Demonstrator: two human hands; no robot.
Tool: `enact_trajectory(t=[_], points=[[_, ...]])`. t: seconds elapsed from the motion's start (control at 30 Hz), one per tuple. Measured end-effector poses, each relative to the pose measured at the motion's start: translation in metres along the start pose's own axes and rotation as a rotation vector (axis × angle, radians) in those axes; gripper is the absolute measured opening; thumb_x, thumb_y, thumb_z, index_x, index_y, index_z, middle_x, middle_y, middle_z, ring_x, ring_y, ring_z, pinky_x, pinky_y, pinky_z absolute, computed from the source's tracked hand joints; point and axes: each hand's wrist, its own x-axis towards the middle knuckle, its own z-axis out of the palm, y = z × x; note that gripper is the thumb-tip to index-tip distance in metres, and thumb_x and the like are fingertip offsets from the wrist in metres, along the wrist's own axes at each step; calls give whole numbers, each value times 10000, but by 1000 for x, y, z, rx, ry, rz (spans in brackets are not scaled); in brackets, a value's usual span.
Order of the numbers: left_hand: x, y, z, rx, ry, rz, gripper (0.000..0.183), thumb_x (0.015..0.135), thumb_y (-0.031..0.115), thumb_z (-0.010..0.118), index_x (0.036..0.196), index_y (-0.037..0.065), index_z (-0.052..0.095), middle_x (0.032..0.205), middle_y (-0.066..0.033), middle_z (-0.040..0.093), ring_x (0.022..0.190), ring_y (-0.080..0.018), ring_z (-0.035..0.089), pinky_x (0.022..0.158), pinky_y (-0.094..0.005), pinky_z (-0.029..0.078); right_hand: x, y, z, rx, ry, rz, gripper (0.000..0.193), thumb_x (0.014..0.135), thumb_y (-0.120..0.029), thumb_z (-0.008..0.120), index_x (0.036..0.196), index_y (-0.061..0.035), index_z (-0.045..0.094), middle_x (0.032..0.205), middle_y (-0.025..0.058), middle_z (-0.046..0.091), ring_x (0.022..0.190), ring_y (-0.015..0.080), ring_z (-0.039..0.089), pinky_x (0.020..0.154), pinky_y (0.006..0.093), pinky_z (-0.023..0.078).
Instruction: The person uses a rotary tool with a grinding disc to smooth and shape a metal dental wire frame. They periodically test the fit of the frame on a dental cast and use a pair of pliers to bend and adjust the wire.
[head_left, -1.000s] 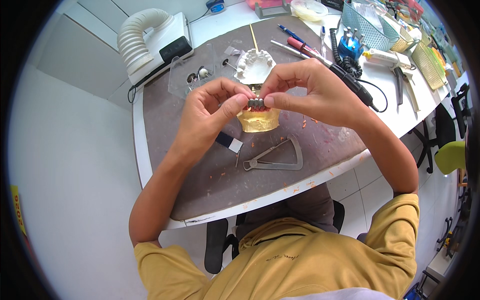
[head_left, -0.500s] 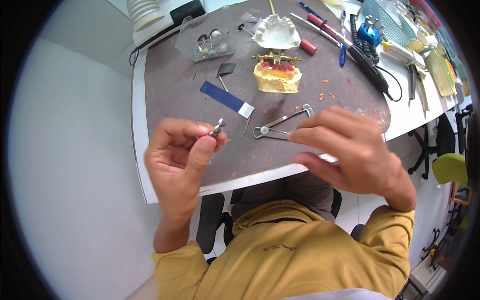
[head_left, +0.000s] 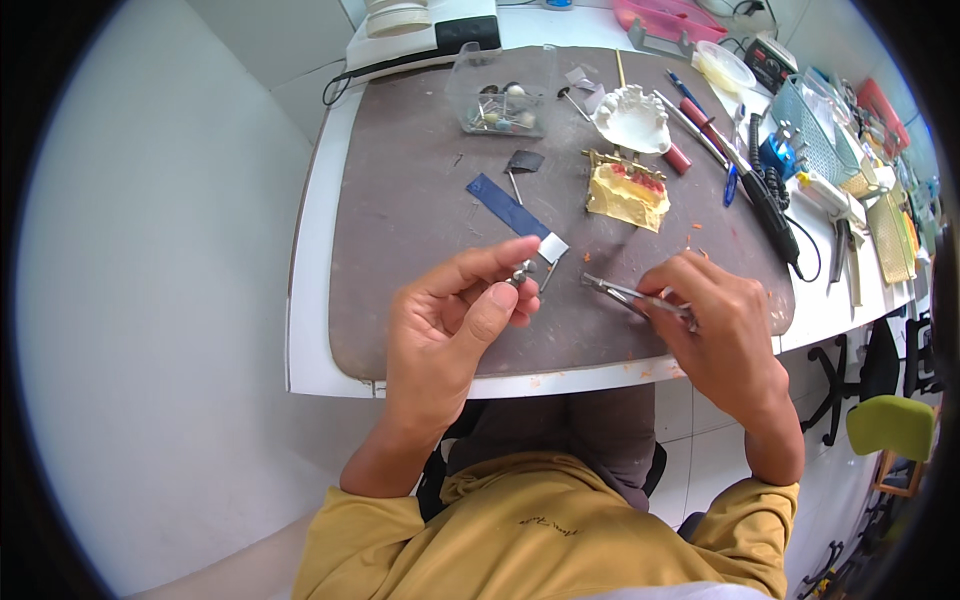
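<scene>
Between the thumb and fingers of my left hand (head_left: 440,318) is a small silvery metal dental casting (head_left: 523,271) with rounded, tooth-like lumps; the fingertips partly hide it. To its right, my right hand (head_left: 718,325) grips a metal caliper (head_left: 618,291), its narrow end pointing left toward the casting and the rest partly covered by the fingers. Caliper and casting are apart. Beyond the hands stands a yellow plaster dental model (head_left: 625,200) with red wax along its top, on a brass articulator. A white plaster dental arch (head_left: 632,118) lies behind it.
A blue strip with a white end (head_left: 505,203) and a bur with dark sandpaper (head_left: 525,161) lie on the brown mat (head_left: 400,230). Farther back is a clear box of polishing bits (head_left: 500,120). At right are a black corded handpiece (head_left: 765,205) and baskets (head_left: 815,130).
My right hand has picked up the caliper from the mat. My left hand still holds the casting. The whole view has shifted, so the table things sit farther right.
</scene>
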Motion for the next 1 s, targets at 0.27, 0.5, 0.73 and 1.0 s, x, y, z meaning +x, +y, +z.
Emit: enact_trajectory(t=[0.27, 0.5, 0.73, 1.0], points=[[0, -1, -8, -120, -33, -94, 302, 943, 154, 564, 1163, -52, 579, 888, -100, 654, 798, -169, 634, 704, -275, 510, 14, -11, 8, 993, -140, 310, 249, 995, -116, 490, 1184, 10, 592, 828, 85, 687, 736, 160, 664, 636, 284, 517], [-1, -1, -6, -165, 45, -84, 272, 942, 112, 585, 1158, -51, 571, 963, -160, 683, 772, -163, 664, 702, -257, 534, 18, -16, -3, 989, -341, 310, 325, 1024, -213, 465, 1157, 47, 608, 803, 67, 667, 695, 100, 620, 636, 248, 506], [-4, -8, -9, -80, 7, 41, 195, 923, 41, 611, 1105, -26, 632, 1021, -138, 686, 865, -145, 654, 780, -264, 532, 25, -17, -1, 884, -269, 215, 375, 1018, -249, 471, 1104, 82, 624, 782, 118, 675, 702, 175, 695, 631, 265, 569], [-4, -9, -7, -134, 47, 61, 161, 904, 21, 621, 1058, -13, 651, 964, -87, 645, 832, -150, 637, 753, -271, 508, 26, -6, 9, 1238, -452, 309, 386, 988, -261, 538, 1223, 41, 591, 989, 64, 622, 901, 105, 582, 838, 243, 476]])
